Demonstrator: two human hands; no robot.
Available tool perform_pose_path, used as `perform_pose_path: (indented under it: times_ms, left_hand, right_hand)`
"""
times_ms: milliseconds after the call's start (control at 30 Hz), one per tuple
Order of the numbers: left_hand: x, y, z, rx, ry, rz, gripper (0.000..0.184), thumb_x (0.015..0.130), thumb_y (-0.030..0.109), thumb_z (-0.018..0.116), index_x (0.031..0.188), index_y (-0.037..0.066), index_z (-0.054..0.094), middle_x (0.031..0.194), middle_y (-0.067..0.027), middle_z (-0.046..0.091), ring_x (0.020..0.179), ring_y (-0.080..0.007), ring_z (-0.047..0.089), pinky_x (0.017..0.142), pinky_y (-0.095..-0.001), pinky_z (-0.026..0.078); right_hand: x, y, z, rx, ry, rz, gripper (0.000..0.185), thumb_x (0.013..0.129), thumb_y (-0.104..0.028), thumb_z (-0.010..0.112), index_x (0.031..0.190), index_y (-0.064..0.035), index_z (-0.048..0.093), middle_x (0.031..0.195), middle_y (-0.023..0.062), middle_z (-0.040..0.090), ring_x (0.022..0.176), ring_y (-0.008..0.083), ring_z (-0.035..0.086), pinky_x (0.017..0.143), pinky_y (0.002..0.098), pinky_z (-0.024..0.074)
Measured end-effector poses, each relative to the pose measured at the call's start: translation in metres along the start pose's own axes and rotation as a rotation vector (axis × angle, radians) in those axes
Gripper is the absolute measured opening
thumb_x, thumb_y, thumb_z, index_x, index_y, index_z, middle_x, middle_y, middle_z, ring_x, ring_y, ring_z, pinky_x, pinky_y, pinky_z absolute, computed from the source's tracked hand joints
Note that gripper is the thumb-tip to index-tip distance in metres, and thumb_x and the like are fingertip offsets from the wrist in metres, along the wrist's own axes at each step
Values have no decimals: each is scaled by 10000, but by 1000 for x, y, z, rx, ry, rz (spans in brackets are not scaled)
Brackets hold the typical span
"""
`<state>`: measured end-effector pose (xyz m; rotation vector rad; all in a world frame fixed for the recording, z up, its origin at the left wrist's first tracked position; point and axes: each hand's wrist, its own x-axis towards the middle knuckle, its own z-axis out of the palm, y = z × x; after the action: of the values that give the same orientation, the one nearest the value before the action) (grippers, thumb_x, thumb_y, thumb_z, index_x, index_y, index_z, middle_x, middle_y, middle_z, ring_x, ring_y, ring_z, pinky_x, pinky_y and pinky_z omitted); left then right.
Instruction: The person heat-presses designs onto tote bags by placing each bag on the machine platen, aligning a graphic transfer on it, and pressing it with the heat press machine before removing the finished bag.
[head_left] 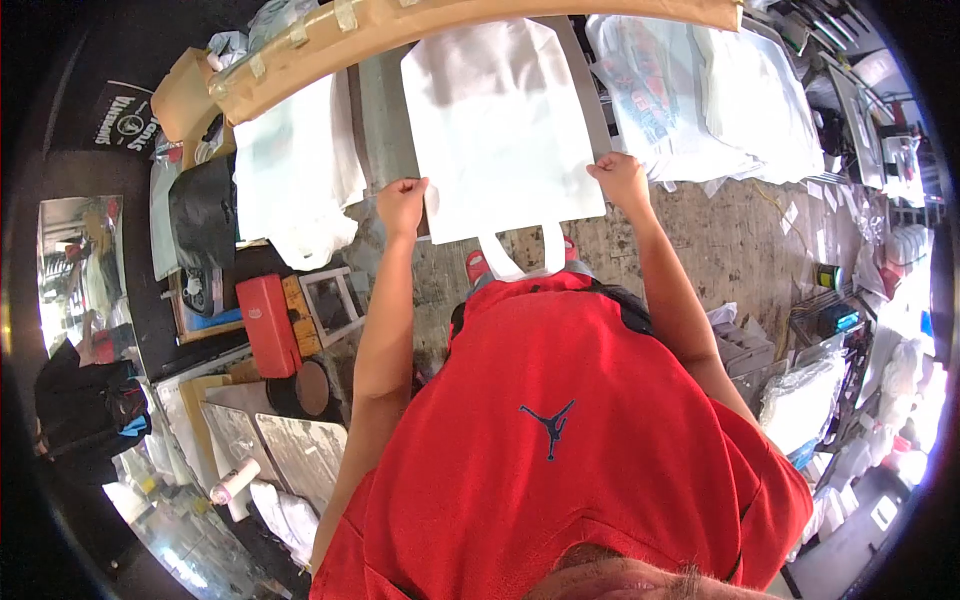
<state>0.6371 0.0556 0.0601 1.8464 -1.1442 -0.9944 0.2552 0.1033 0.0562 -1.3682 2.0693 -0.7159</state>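
A white tote bag (505, 130) lies spread out in front of me on a flat brownish board (385, 120). Its two-strand handle (553, 248) hangs down toward my body. My left hand (402, 206) pinches the bag's left edge near the handle end. On the opposite edge, slightly higher, my right hand (622, 182) grips the bag with thumb and bent fingers. The fabric between both hands looks smooth and flat.
Stacked white bags (295, 165) lie to the left, and plastic-wrapped white bags (715, 100) to the right. A taped cardboard strip (450, 35) arches across the far side. A red box (268, 325) stands at lower left, above a wooden floor (715, 240).
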Motion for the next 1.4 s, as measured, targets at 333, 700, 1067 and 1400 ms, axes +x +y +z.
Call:
perform_pose_path:
  times_ms: [333,700,1067,1400]
  left_hand:
    - [-2,0,2,110,25,66,246,823,201,838,822,-26,743,695,-58,699,632,-162,626,647,-335,498]
    - [-10,75,89,940,-386,493,1233,513,465,973,1571,278,369,1638,-269,202,1496,-503,188,1092,-740,312]
    - [-5,98,103,1010,-496,332,1453,395,487,996,1612,362,212,1675,-265,19,1529,-514,57,1048,-833,246]
    - [-6,97,100,976,-473,335,1467,365,457,1003,1602,416,214,1682,-255,3,1535,-508,42,1073,-816,218]
  right_hand:
    - [-2,-2,-2,36,-10,54,237,787,-284,791,841,-57,749,780,142,735,737,296,723,709,399,566]
    - [-6,-12,-8,-50,23,-10,248,748,-264,808,797,-30,742,763,170,724,756,346,722,729,427,576]
    - [154,182,-51,-98,459,425,880,610,-404,965,1270,17,563,1141,220,681,1087,352,656,938,444,537]
    - [191,198,-49,-116,303,467,492,664,-387,873,1022,-62,778,1034,140,765,965,294,732,883,384,563]
